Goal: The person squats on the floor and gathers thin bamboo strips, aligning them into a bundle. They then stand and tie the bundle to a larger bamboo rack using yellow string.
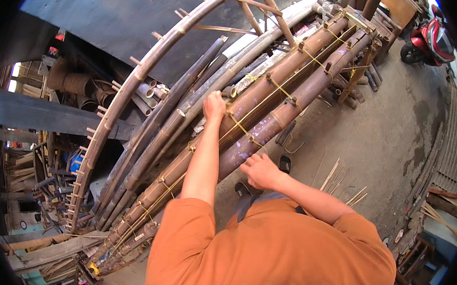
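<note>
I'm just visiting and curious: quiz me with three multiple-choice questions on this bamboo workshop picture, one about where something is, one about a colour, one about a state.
1. Where is the motorbike?
A. upper right, on the floor
B. lower left, under the poles
C. on top of the bamboo

2. What colour is the cord tied round the bamboo poles?
A. blue
B. yellow
C. white

3. What is the left hand doing?
A. hanging free in the air
B. holding a hammer
C. gripping at the top of the poles

Answers:
1 A, the red motorbike stands on the concrete floor at the upper right.
2 B, yellow loops cross the brown poles at several spots.
3 C, its fingers are closed on the poles by the cord, while the right hand rests lower on the poles by the cord.
</note>
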{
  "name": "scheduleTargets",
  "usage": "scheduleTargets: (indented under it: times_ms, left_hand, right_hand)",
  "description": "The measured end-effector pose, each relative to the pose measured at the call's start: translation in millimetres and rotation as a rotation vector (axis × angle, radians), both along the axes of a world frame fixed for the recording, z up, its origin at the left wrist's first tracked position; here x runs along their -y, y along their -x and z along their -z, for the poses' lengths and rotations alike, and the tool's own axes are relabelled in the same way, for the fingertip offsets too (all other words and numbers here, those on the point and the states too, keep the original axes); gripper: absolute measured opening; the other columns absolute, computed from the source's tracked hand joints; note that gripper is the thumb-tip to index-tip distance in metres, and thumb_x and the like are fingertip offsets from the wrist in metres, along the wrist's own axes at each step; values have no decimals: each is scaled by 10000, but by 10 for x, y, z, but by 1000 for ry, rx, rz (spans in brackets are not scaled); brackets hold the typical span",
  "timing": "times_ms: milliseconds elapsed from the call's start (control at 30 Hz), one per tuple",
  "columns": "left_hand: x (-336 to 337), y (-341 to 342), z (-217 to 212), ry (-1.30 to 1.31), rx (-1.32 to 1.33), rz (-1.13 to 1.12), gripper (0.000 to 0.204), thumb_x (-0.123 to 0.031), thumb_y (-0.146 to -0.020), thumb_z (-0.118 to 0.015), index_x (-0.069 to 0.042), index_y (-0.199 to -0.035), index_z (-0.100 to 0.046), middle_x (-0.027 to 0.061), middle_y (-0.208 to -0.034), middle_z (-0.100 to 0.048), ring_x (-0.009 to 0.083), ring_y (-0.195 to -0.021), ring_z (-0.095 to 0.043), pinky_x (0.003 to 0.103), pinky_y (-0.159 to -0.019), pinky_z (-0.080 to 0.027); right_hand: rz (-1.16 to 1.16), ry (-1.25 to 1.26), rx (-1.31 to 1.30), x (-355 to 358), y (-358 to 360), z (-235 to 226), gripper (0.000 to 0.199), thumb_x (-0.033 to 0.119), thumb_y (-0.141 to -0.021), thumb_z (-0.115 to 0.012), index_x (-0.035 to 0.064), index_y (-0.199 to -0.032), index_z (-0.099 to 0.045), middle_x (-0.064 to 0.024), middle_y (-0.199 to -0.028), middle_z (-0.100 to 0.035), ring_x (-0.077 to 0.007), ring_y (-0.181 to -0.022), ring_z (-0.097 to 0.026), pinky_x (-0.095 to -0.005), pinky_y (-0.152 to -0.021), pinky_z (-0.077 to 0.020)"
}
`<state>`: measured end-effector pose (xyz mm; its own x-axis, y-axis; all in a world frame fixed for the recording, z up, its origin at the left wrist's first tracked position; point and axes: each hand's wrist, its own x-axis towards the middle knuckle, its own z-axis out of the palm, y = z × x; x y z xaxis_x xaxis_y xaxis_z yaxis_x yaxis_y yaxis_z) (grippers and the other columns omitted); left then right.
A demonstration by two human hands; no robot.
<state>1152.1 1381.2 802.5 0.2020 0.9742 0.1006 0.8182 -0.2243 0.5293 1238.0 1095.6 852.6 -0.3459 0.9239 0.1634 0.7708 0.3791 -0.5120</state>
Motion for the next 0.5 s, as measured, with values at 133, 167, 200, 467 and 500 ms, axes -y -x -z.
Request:
scheduleTargets:
  times_ms: [133, 167, 200, 467, 500]
  left_hand:
    - [277, 458, -472, 58, 43, 147, 391, -333, -966, -493, -5, -1129, -630, 310, -970, -650, 452, -973, -626, 514, -862, -483]
    - [399, 753, -578, -12, -7, 117, 385, -333, -963, -500, -3, -1109, -635, 299, -971, -656, 458, -970, -625, 512, -846, -488]
    - [573, 999, -684, 7, -19, 60, 373, -331, -959, -505, -4, -1079, -637, 296, -964, -658, 466, -963, -623, 520, -840, -487]
    - [1704, 1747, -488, 97, -158, 282, 330, -311, -940, -562, -36, -1121, -536, 188, -1200, -619, 335, -1129, -580, 404, -912, -406]
    - [1660, 1859, -320, 22, -2, 312, 317, -296, -951, -542, -39, -1138, -534, 189, -1173, -614, 329, -1097, -578, 403, -919, -411]
  right_hand:
    - [-146, 555, -503, 183, 655, 310, 377, 235, -865, -653, 67, -1195, -583, -139, -1137, -647, -263, -1002, -613, -397, -897, -479]
    - [-193, 743, -696, 188, 826, 419, 399, 260, -884, -650, 67, -1225, -574, -123, -1151, -647, -253, -1023, -608, -388, -902, -479]
    - [78, 1032, -1147, 197, 951, 425, 355, 285, -909, -631, 101, -1210, -588, -79, -1094, -655, -209, -978, -612, -360, -861, -487]
    - [366, 231, -1348, -697, 2042, -850, 219, 225, -954, -488, 50, -882, -599, -72, -807, -605, -167, -769, -580, -344, -760, -482]
    - [87, 328, -1001, -927, 2026, -922, 317, 320, -967, -446, 68, -896, -625, -95, -890, -641, -241, -859, -615, -398, -799, -488]
